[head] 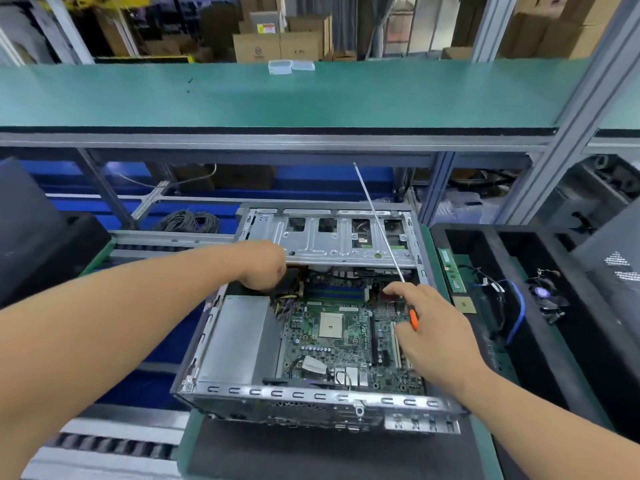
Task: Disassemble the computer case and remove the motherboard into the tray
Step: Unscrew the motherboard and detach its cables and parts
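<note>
An open grey computer case (311, 393) lies on the bench in front of me. Inside it sits the green motherboard (332, 337), with a silver power supply box (235, 341) to its left. A metal drive cage (329, 237) stands tilted up at the case's far side. My left hand (263, 265) reaches under that cage with curled fingers; what it grips is hidden. My right hand (429, 327) holds a long screwdriver (381, 230) by its orange-and-black handle, shaft pointing up and away, over the board's right part.
A black tray (540, 327) to the right holds a memory stick (450, 268), a CPU chip (464, 304), a blue cable and a small fan. A green shelf (277, 98) spans overhead. Roller conveyor rails run at the left, with a black bin at far left.
</note>
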